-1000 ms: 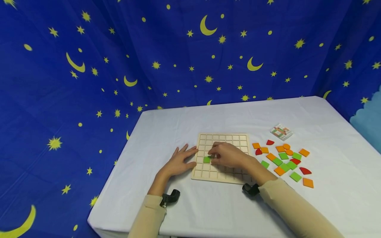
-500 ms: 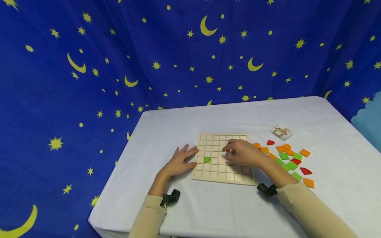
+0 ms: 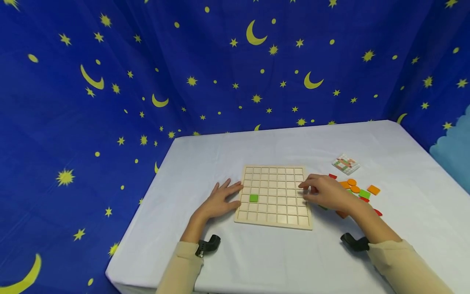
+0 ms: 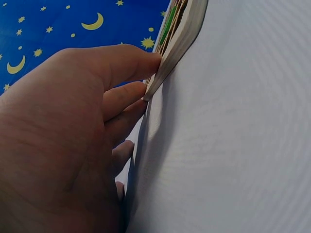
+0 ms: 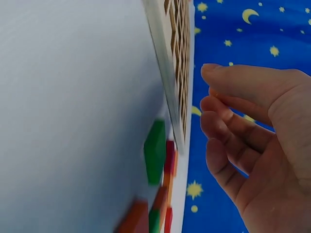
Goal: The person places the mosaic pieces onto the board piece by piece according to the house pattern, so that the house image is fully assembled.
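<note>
Since the earlier frame, the right hand (image 3: 327, 191) had moved from above the middle of the wooden grid board (image 3: 273, 209) to its right edge; the left hand (image 3: 217, 203) had held its position at the opposite edge.

The board lay flat, its surface divided into shallow square recesses. One recess, second column from the left and third row from the near edge, contained a green square tile (image 3: 253, 198). The tile was bright green, plain-faced, square to the grid, and filled its recess.

Left-hand fingers: spread, thumb set apart, tips against the board's left side. Right-hand fingers: loosely bent, thumb tip separated from the index fingertip, raised above the board surface.

Loose pieces lay right of the board, partly hidden by the right hand and forearm: an orange square (image 3: 373, 190), two orange discs (image 3: 351, 182), a loose green square (image 3: 364, 194) and red pieces (image 3: 378, 212). A printed pattern card (image 3: 346, 164) rested beyond them on the white tablecloth (image 3: 253, 261).
</note>
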Motion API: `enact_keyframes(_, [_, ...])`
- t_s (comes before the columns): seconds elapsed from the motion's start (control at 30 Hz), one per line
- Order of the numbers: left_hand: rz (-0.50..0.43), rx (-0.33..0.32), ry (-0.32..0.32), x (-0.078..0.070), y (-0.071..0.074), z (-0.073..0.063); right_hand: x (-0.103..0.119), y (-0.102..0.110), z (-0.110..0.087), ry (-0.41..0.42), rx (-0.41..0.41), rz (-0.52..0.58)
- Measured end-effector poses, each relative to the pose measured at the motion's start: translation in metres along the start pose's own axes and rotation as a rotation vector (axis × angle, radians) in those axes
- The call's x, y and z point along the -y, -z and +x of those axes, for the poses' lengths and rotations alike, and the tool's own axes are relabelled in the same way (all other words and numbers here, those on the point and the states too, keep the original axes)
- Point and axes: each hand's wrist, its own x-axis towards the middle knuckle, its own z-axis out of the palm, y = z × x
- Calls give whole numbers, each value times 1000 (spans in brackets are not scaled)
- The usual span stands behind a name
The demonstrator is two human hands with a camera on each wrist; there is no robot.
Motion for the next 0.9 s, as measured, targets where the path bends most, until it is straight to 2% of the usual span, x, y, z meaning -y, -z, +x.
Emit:
enact_keyframes(0.17, [4,-1,3,0,0,0,-9,8,-17,-29,-11,-11])
enact_keyframes(0.33, [10,-6,1,1,-1,0,-16,13,-30,-98,-16,56])
enact_keyframes(0.47, [12,-7,-2,0,-1,1,-20,16,-39,-143,24,88])
enact_keyframes(0.67, [8,1,19,-1,0,0,-23,15,-49,-186,100,54])
enact_keyframes(0.9, [8,-1,12,-2,0,0,-25,12,-54,-187,109,56])
